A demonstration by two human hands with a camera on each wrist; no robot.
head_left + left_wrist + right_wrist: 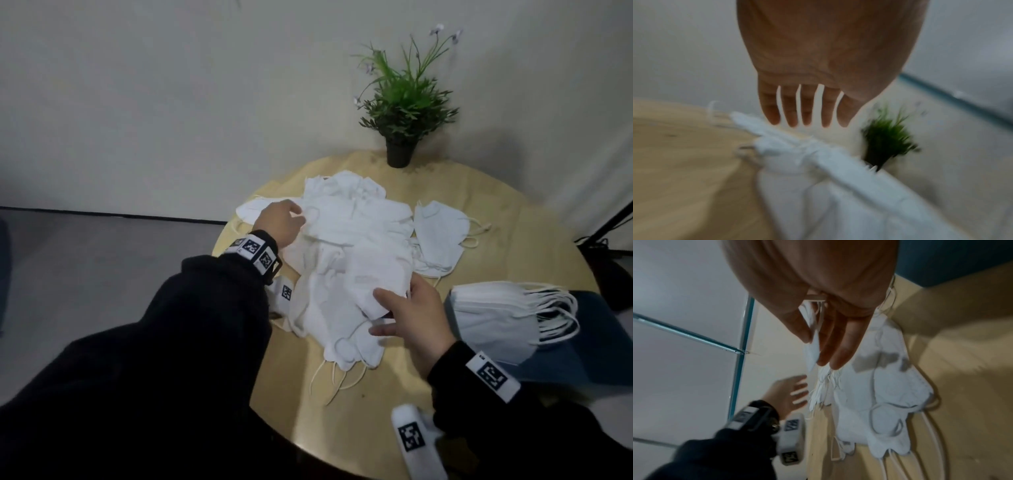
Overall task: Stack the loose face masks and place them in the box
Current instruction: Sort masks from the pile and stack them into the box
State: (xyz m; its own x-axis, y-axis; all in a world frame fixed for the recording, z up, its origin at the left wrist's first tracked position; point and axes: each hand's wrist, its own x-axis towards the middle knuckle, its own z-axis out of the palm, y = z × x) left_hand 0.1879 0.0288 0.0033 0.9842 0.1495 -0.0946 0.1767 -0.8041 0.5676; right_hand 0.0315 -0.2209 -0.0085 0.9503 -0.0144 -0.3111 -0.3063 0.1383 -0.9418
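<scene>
Plant [404,102] behind masks [356,260], beside box [582,346]

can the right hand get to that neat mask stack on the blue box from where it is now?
Probably yes. The right hand sits at the near right edge of the loose mask pile, and the neat stack lies just to its right on the blue box, with nothing between them. It pinches one mask, so its grip is occupied.

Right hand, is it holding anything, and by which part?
The right hand pinches one white fabric face mask by its edge, between thumb and fingers.
</scene>
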